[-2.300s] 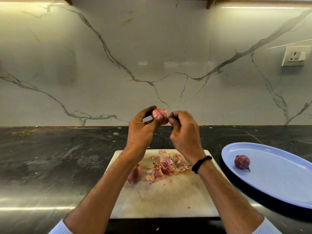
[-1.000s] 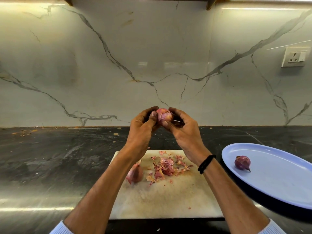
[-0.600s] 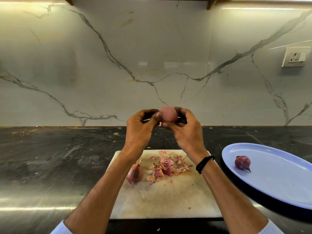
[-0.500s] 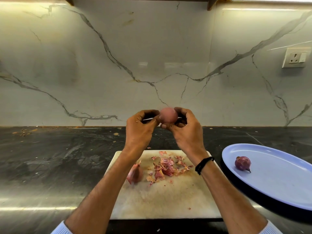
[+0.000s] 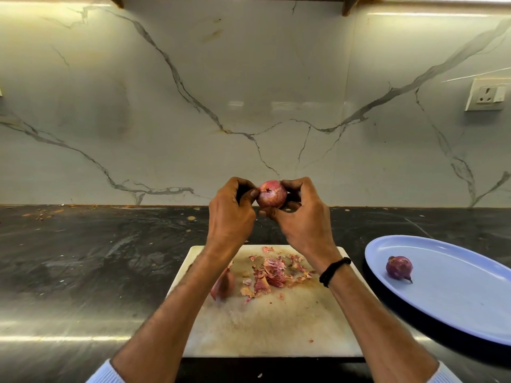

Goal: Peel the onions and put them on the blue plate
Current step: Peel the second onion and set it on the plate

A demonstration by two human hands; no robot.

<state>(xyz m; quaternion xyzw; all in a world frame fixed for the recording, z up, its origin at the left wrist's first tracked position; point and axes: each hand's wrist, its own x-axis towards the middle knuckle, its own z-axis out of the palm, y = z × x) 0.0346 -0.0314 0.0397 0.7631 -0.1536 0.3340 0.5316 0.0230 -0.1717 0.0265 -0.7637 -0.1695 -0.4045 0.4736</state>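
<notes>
Table (image 5: 83, 258) runs dark and glossy on your left, with the cutting board (image 5: 262, 327) at its middle. Your left hand (image 5: 231, 214) is raised above the board, grip curled, thumb tip pressed to the left side of the onion (image 5: 271, 194). Below that wrist an unpeeled onion (image 5: 223, 283) lies on the board, just beside a heap of skins (image 5: 272, 275). Your right hand (image 5: 301, 217) has its grip pinching the raised onion, thumb below and fingers above. Further right, the blue plate (image 5: 456, 308) holds one peeled onion (image 5: 399, 268). The bared surface looks slick, so a hard tug at the skin could shoot the onion out of your fingers onto the table. Dropped from height, it may roll off the shallow plate.
</notes>
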